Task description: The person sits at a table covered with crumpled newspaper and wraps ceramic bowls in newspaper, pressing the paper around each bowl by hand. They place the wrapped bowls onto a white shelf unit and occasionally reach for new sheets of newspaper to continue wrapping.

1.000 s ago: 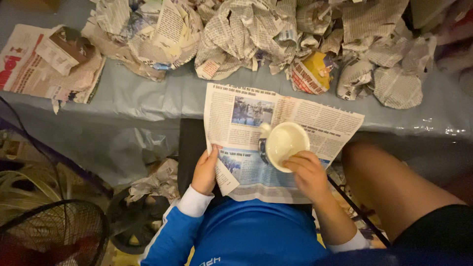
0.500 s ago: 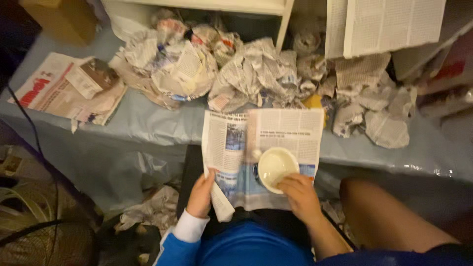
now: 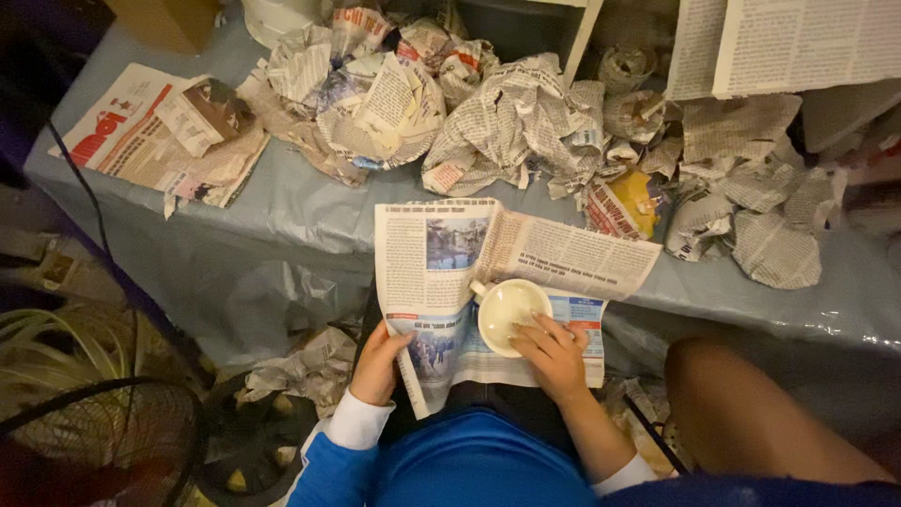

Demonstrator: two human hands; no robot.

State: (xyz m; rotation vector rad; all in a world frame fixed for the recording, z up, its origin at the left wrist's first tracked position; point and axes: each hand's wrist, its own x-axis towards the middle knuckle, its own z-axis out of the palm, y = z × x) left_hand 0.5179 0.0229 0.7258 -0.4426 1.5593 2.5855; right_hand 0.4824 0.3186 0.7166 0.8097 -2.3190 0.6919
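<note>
A sheet of newspaper [image 3: 526, 249] lies spread over my lap and the edge of the grey-covered table [image 3: 300, 211]. On it sits a white cup [image 3: 507, 310] with a small handle at its upper left, seen from above. My right hand [image 3: 556, 357] rests its fingers on the cup's near rim, holding it down on the paper. At the paper's lower left corner, my left hand [image 3: 380, 361] grips the edge. Both sleeves are blue with white cuffs.
Many crumpled newspaper bundles [image 3: 507, 131] lie along the back of the table. A flat stack of papers [image 3: 160, 136] sits at the far left. A fan [image 3: 94, 441] stands at lower left, with crumpled paper [image 3: 300, 366] on the floor. A bare knee [image 3: 741, 404] is at right.
The view has tilted up, showing more of the table's back. My right hand has shifted onto the cup's near rim; my left hand still holds the paper's corner.
</note>
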